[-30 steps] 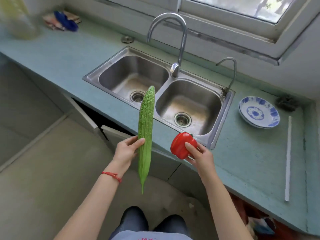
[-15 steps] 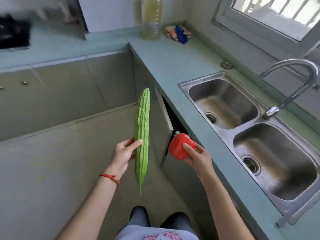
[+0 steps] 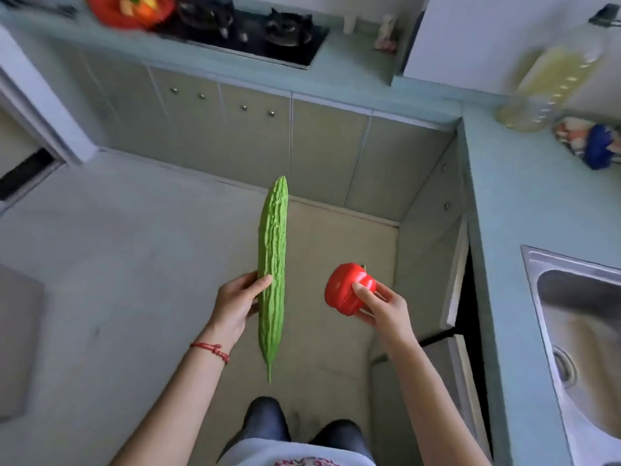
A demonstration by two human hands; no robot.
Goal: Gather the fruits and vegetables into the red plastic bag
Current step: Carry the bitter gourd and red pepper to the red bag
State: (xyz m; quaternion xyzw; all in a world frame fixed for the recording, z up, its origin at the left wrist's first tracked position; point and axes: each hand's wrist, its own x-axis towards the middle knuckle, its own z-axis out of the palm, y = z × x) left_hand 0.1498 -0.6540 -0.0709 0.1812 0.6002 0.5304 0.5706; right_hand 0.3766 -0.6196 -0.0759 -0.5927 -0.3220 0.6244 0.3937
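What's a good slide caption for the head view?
Left hand holds a bitter gourd, right hand a red pepper.

The teal countertop (image 3: pixel 524 210) carries a stove (image 3: pixel 255 31), a bottle (image 3: pixel 551 89) and a blurred red bag (image 3: pixel 129 8).

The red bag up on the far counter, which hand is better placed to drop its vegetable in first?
Probably left: the red bag sits far left, on the left hand's side, which holds the bitter gourd.

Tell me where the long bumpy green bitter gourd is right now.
In the head view, the long bumpy green bitter gourd stands upright at centre, gripped by the left hand, left of the red bell pepper.
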